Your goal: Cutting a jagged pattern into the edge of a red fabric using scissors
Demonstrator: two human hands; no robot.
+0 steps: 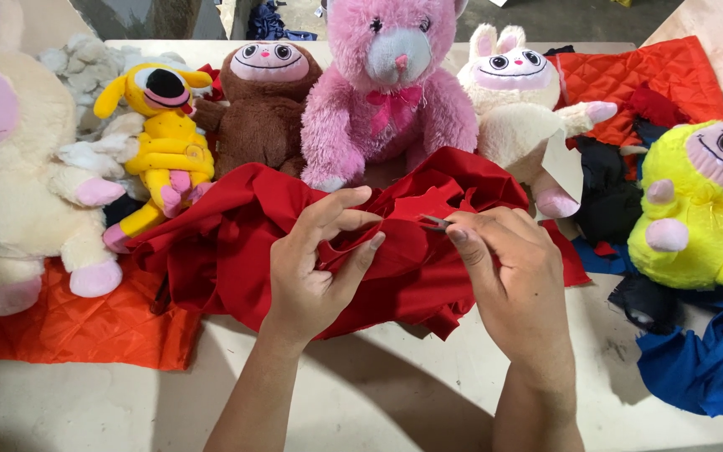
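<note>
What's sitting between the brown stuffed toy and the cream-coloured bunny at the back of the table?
In the head view, a big pink teddy bear with a pink bow sits between the brown plush toy and the cream bunny, touching both.

Pale worktable [361, 402], scuffed, hard shadows on its top. 6 plush toys lined along the back edge. Orange quilted fabric [85, 322] left, blue cloth [705, 368] right. Grey concrete floor [562, 21] behind, scraps on it.
</note>
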